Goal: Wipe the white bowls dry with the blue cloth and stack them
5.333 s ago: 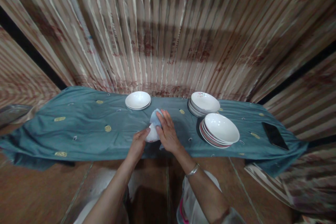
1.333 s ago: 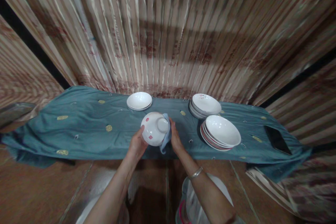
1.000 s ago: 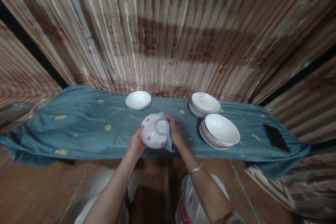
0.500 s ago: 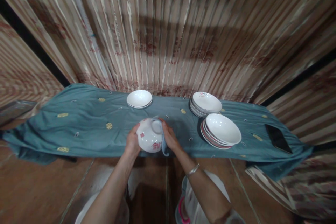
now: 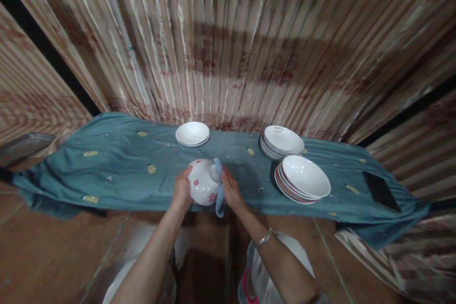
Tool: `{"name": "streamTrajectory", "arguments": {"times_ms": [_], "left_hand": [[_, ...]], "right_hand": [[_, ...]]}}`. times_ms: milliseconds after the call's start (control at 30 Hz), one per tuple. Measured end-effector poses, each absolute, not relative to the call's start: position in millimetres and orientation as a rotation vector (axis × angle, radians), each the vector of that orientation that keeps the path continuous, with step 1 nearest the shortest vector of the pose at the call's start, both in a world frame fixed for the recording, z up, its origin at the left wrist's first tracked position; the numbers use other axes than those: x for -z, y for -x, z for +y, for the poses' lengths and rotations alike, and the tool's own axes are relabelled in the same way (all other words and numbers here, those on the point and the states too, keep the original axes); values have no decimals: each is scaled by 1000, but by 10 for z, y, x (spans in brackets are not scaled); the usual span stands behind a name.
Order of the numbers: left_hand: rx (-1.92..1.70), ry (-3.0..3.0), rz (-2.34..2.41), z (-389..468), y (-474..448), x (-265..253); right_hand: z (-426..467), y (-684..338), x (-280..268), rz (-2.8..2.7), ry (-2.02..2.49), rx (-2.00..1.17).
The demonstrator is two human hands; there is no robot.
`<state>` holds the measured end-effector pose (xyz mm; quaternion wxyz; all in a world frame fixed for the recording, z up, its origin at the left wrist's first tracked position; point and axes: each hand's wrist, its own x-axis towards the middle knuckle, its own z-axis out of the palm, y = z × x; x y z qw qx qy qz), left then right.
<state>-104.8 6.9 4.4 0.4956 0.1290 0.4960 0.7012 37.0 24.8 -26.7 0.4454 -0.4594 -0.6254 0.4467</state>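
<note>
Over the front of the table, a white bowl [image 5: 202, 187] with red marks is tipped on its side, its foot turned to the right. My left hand [image 5: 183, 187] grips the bowl at its left side, with the fingers partly hidden behind it. My right hand [image 5: 231, 187] presses a light blue cloth [image 5: 220, 199] against the bowl's right side, near the foot. The cloth's lower end hangs below the fingers.
Two stacked white dishes [image 5: 193, 133] stand at the back. To the right are a stack of plates [image 5: 284, 140] and a stack of bowls [image 5: 306, 176]. A black phone [image 5: 381, 191] lies at the right end of the teal tablecloth [image 5: 121, 166]. A striped curtain [image 5: 228, 47] hangs behind.
The bowl has turned slightly in my hands, its foot now facing further right. My right hand's fingers have straightened along the cloth, and the cloth hangs lower. The whole view has shifted a little.
</note>
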Motion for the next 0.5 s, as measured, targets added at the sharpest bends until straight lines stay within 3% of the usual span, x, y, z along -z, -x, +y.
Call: {"name": "streamTrajectory", "arguments": {"times_ms": [500], "left_hand": [[-1734, -360, 1250, 2, 1066, -171]], "right_hand": [[-10, -352, 205, -1981, 979, -704]]}}
